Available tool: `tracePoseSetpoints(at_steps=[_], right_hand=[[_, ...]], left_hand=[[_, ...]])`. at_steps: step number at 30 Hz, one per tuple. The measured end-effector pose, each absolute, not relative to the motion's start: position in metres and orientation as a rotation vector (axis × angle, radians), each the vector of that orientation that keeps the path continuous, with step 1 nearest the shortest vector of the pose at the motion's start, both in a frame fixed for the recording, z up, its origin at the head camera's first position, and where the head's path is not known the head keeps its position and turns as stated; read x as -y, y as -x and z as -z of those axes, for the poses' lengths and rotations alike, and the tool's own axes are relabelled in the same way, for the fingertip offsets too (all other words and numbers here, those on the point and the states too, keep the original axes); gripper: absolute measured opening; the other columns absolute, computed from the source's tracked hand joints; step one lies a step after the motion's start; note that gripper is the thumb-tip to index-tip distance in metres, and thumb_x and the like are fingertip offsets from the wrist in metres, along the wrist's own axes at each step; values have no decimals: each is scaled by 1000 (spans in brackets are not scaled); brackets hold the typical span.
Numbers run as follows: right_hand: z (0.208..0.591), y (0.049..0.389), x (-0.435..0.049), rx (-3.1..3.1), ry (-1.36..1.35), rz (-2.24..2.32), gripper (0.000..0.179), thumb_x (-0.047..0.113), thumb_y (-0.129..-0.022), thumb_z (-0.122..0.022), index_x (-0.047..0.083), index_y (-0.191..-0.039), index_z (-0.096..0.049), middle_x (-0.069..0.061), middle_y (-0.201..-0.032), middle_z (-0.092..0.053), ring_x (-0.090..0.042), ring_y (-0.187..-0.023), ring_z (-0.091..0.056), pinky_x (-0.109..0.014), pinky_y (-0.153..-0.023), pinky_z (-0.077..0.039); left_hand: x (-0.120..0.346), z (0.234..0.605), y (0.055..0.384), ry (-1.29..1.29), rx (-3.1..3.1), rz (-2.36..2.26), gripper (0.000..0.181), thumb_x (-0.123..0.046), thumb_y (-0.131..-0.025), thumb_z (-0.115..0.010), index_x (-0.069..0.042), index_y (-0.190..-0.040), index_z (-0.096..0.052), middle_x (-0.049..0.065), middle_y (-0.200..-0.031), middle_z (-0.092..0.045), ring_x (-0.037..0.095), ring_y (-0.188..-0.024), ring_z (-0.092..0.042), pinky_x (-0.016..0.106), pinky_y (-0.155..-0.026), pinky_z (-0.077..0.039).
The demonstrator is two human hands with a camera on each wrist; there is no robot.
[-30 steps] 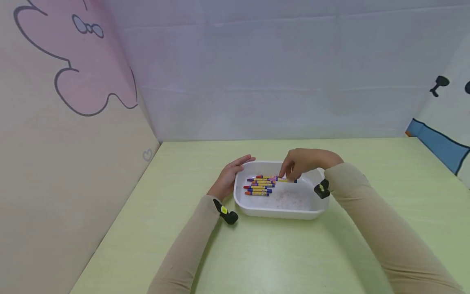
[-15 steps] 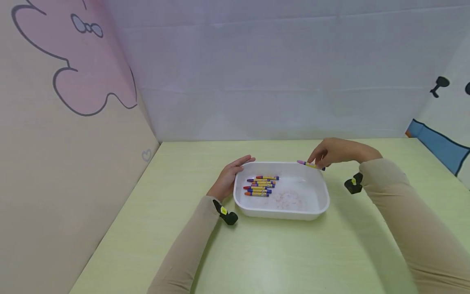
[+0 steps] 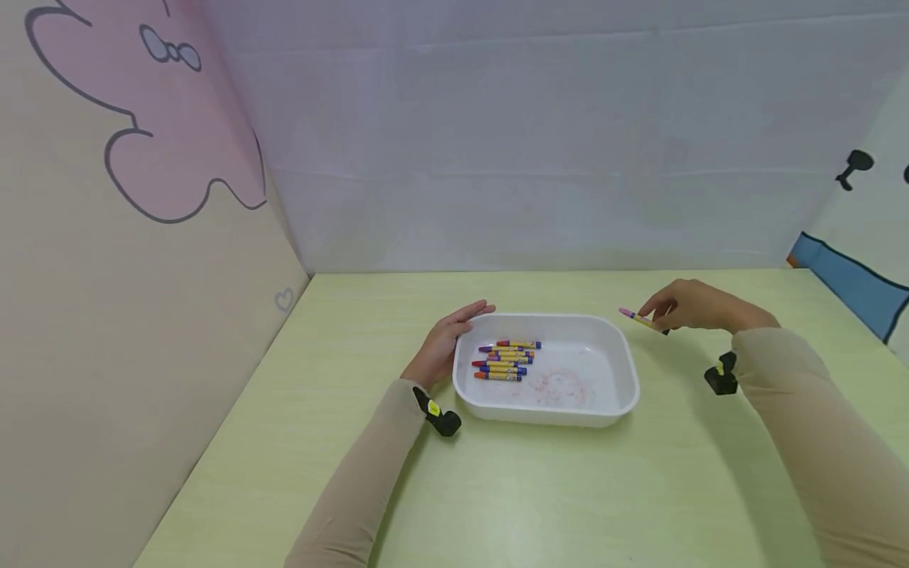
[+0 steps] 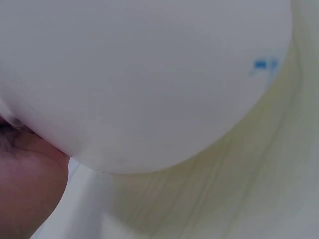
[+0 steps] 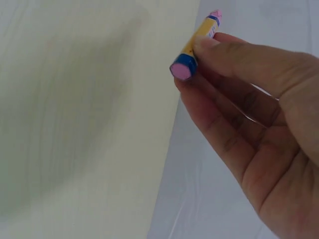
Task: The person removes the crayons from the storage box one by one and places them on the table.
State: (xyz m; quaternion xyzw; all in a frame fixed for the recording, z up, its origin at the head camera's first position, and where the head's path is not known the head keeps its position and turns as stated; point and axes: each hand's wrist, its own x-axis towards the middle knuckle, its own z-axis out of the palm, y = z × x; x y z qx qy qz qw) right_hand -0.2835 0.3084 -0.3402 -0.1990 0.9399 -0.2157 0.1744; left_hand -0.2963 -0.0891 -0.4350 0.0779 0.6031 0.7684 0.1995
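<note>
Between thumb and fingertips, my right hand [image 3: 692, 306] pinches a pink crayon [image 3: 642, 319] in a yellow and blue wrapper. It is held above the table, to the right of a white tray [image 3: 547, 414]. The right wrist view shows the crayon [image 5: 195, 47] tilted, its flat pink end towards the camera. My left hand [image 3: 439, 345] rests against the tray's left side, fingers stretched out past the back left corner. In the left wrist view, part of that hand [image 4: 30, 184] touches the tray's wall [image 4: 149, 99]. Several crayons [image 3: 506, 361] lie in the tray's left half.
Pinkish marks [image 3: 561, 386] stain the tray floor. The tray stands on a pale green table [image 3: 525, 497]. A white sheet [image 3: 533, 158] rises behind the table, and a wall with a pink drawing [image 3: 192, 142] stands at the left.
My right hand has lifted the pink crayon out of the tray and carried it right, over the rim and beyond it. The left hand and the tray have stayed in place.
</note>
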Motion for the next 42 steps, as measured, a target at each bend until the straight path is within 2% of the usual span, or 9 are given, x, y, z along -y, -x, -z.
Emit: tracePoseSetpoints(at_steps=[6, 15, 21, 26, 36, 42], right_hand=[[361, 280, -320, -2690, 545, 607, 29, 7, -87, -64, -3, -114, -66, -6, -92, -68, -17, -80, -64, -33, -68, -52], [381, 273, -327, -2710, 500, 596, 28, 5, -86, -64, -6, -111, -65, -10, -89, -66, -16, -76, -61, -32, -64, -50], [382, 271, -327, -2722, 509, 590, 27, 6, -86, -64, -6, -110, -65, -10, -87, -67, -15, -75, -60, -31, -63, -49], [382, 271, -327, -2740, 503, 578, 28, 6, -85, -64, -7, -110, -65, -10, -87, -67, -15, -75, -60, -32, -64, -49], [367, 274, -323, -2788, 541, 561, 28, 5, -86, -64, -7, -111, -65, -9, -90, -68, -20, -80, -62, -38, -68, -53], [356, 274, -313, -2806, 587, 561, 28, 7, -88, -63, -7, -112, -65, -11, -94, -68, -24, -85, -63, -39, -70, -54]], left_hand=[[89, 436, 297, -209, -1669, -2152, 50, -6, -99, -31, -11, -149, -37, 0, -149, -45, 22, -137, -42, 41, -114, -33], [88, 438, 298, -235, -1680, -2143, 49, -6, -100, -31, -14, -147, -40, -1, -147, -47, 22, -137, -43, 41, -113, -34], [88, 439, 297, -244, -1680, -2144, 50, -6, -99, -31, -14, -148, -39, -1, -147, -47, 22, -137, -43, 41, -113, -34], [88, 438, 297, -219, -1669, -2166, 49, -6, -99, -33, -17, -145, -44, -1, -146, -48, 20, -136, -43, 39, -113, -34], [88, 437, 297, -257, -1691, -2146, 49, -8, -101, -31, -12, -149, -36, 0, -148, -46, 21, -139, -40, 40, -115, -31], [89, 436, 296, -249, -1698, -2141, 49, -8, -101, -31, -12, -149, -35, -1, -148, -46, 20, -138, -40, 40, -115, -31]])
